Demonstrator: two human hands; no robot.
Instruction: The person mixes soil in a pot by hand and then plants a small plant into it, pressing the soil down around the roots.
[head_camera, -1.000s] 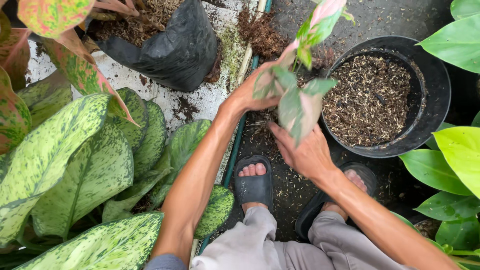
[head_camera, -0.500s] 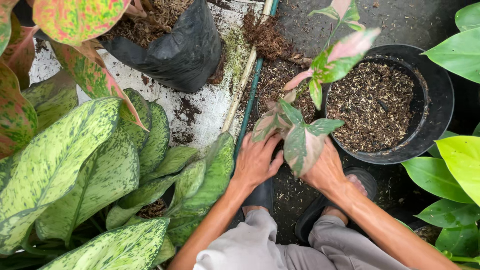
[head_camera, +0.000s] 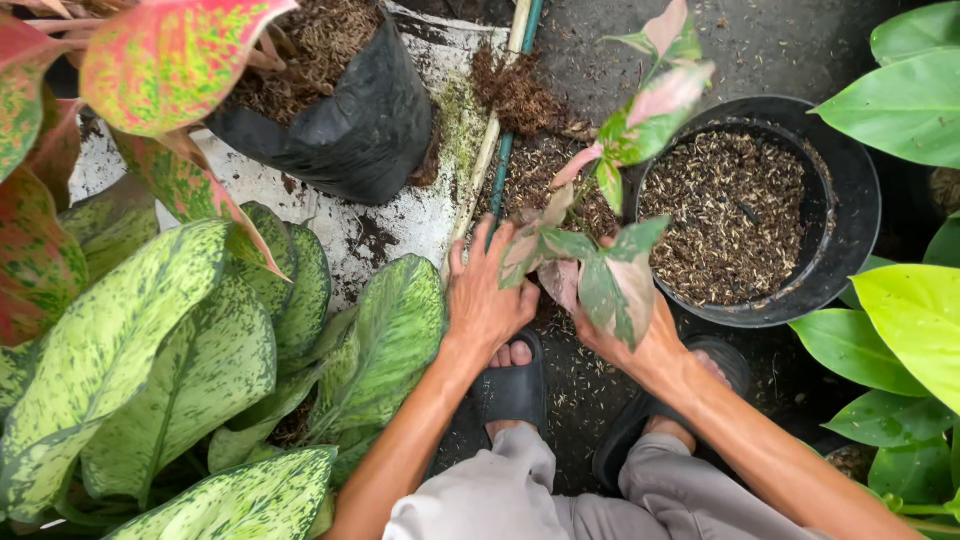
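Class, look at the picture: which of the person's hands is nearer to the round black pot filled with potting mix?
Right. The right hand lies under the pink-green plant, just beside the round black pot. The left hand is on the plant's far side, farther from the pot.

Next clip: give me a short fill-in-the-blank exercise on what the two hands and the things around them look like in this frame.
1. Both hands, left hand and right hand, hold a small plant with pink and ____ leaves.
2. The round black pot right of the plant is filled with ____.
3. The person's feet wear black ____.
4. The soil bag at top left is ____ in colour.

Missing words: green; soil; sandals; black
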